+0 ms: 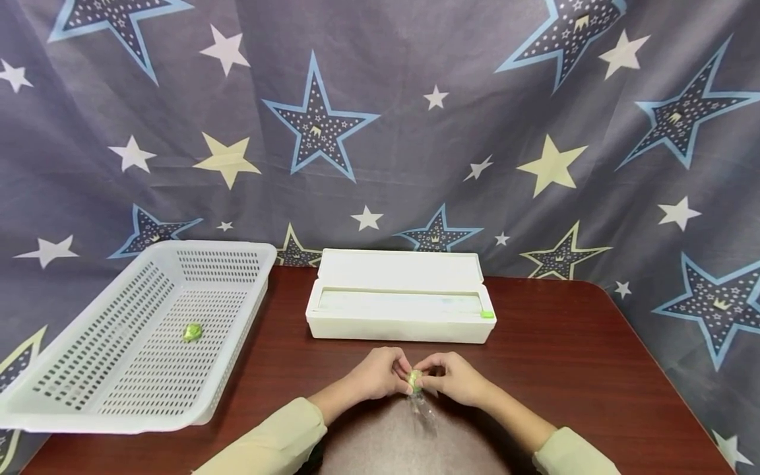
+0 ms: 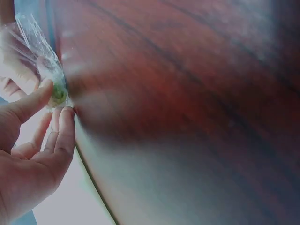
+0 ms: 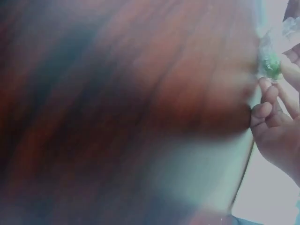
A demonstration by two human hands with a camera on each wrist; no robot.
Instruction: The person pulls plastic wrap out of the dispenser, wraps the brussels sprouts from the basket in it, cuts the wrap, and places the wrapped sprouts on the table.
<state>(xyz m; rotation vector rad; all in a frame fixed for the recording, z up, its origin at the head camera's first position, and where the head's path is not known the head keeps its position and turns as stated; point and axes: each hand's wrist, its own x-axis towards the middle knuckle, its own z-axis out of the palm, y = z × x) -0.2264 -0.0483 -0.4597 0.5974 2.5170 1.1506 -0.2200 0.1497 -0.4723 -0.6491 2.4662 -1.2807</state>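
Observation:
Between my two hands is a small round green thing [image 1: 414, 380] with clear plastic film [image 1: 423, 412] around it, the loose end trailing toward me. My left hand [image 1: 382, 375] pinches it from the left with thumb and fingertips. From the other side, my right hand [image 1: 456, 377] pinches the same piece. In the left wrist view, the crinkled film [image 2: 38, 40] stretches from the green thing [image 2: 59, 93] toward the right hand. The right wrist view shows the green thing [image 3: 271, 65] at its right edge, partly hidden by fingers. Its exact kind is unclear.
A long white box [image 1: 398, 330] with its lid raised and a green slider [image 1: 487, 315] stands behind the hands. To the left, a white perforated basket [image 1: 237, 356] holds a similar green piece [image 1: 192, 332]. A star-patterned cloth [image 1: 410, 165] hangs behind the dark red table [image 1: 582, 356].

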